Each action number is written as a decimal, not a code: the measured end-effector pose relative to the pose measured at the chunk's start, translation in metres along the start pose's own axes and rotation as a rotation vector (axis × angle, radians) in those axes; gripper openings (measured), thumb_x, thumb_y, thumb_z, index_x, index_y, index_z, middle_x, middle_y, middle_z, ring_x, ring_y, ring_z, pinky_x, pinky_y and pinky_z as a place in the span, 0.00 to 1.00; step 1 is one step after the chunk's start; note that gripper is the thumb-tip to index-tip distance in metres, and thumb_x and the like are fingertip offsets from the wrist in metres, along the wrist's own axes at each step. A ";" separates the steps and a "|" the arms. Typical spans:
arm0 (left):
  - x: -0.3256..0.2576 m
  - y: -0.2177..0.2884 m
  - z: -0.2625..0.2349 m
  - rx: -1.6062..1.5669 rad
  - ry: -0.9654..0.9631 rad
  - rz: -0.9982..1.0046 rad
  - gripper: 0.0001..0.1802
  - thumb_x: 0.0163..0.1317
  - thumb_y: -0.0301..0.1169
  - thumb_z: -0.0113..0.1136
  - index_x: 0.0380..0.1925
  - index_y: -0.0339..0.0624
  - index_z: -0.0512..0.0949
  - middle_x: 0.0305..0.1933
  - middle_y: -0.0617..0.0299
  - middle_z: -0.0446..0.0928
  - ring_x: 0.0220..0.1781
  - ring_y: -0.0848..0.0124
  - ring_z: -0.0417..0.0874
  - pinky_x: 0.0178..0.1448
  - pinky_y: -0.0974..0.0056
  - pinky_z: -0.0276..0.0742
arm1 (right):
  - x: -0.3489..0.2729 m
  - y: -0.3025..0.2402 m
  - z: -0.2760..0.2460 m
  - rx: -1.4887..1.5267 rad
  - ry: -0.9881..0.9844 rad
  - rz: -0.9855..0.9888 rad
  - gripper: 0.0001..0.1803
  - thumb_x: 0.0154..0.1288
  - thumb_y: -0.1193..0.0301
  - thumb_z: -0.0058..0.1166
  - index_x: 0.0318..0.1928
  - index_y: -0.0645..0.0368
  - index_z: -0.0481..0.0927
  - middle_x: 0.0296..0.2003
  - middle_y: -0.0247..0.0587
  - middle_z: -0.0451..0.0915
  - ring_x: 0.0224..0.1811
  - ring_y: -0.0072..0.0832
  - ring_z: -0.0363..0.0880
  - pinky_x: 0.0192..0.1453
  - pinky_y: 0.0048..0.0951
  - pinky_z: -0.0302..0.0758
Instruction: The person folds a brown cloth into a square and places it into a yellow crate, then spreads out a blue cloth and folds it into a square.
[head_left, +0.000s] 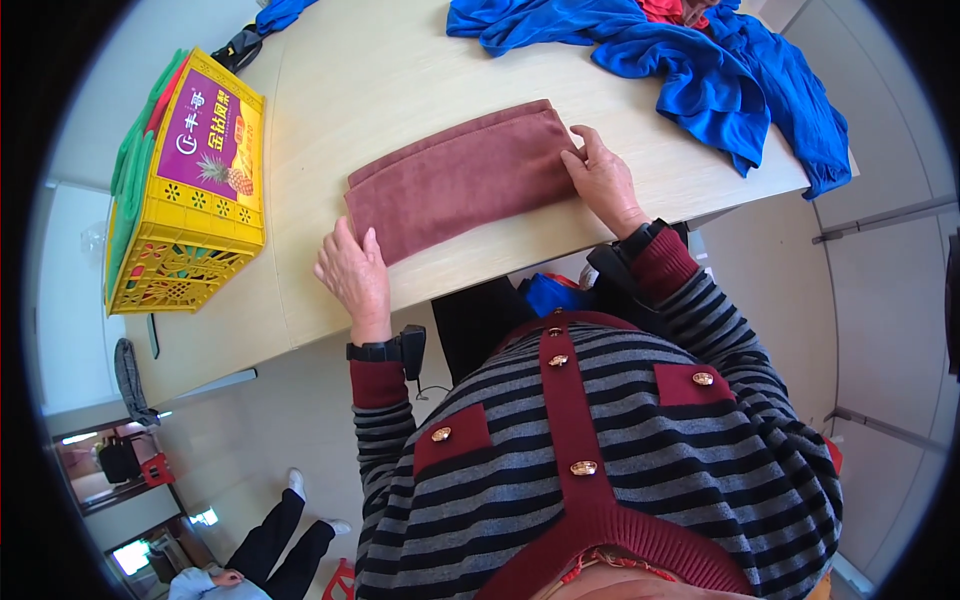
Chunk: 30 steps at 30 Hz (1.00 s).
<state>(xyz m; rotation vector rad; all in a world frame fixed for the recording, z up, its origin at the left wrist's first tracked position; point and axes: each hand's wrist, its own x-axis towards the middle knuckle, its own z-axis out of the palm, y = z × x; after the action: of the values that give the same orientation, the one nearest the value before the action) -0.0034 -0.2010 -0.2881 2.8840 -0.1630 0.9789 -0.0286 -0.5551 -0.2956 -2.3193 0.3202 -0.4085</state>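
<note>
A folded dusty-rose cloth [460, 180] lies flat on the table in front of me, its long sides slanting up to the right. A narrow strip of a lower layer shows along its far side. My left hand [355, 275] touches the near-left corner, the thumb over the cloth and the fingers spread along the short edge. At the other end, my right hand [603, 180] rests its thumb on the edge, with the index finger stretched out beside it. The undersides of the fingertips are hidden.
A yellow plastic crate [185, 250] with green and red cloth stands on the table's [300, 90] left. Bright blue fabric [690, 80] lies heaped at the far right, partly hanging over the edge. Another person's hand [697, 10] is there. Someone in dark trousers [270, 545] is lower left.
</note>
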 end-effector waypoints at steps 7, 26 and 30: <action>0.085 0.059 0.042 -0.399 -0.201 0.475 0.12 0.66 0.32 0.61 0.47 0.39 0.79 0.50 0.52 0.80 0.54 0.53 0.79 0.58 0.52 0.74 | -0.009 0.002 0.004 0.049 0.098 -0.094 0.21 0.70 0.67 0.58 0.62 0.51 0.73 0.34 0.47 0.85 0.38 0.45 0.85 0.42 0.41 0.80; 0.107 0.093 0.098 -0.430 -0.379 0.436 0.10 0.65 0.37 0.64 0.35 0.43 0.76 0.32 0.52 0.82 0.40 0.51 0.82 0.49 0.50 0.75 | -0.028 0.014 -0.012 0.104 0.046 -0.102 0.20 0.63 0.75 0.61 0.57 0.55 0.79 0.30 0.44 0.83 0.31 0.38 0.81 0.40 0.35 0.79; 0.107 0.096 0.094 -0.348 -0.390 0.446 0.10 0.66 0.36 0.63 0.35 0.43 0.75 0.34 0.53 0.81 0.41 0.52 0.82 0.50 0.50 0.74 | -0.028 0.016 -0.013 0.096 0.053 -0.115 0.19 0.63 0.75 0.61 0.56 0.56 0.80 0.29 0.46 0.83 0.32 0.40 0.82 0.41 0.37 0.79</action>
<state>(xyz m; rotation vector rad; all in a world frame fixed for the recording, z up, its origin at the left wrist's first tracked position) 0.1247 -0.3155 -0.2916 2.7146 -0.9344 0.3565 -0.0609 -0.5645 -0.3039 -2.2419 0.1883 -0.5312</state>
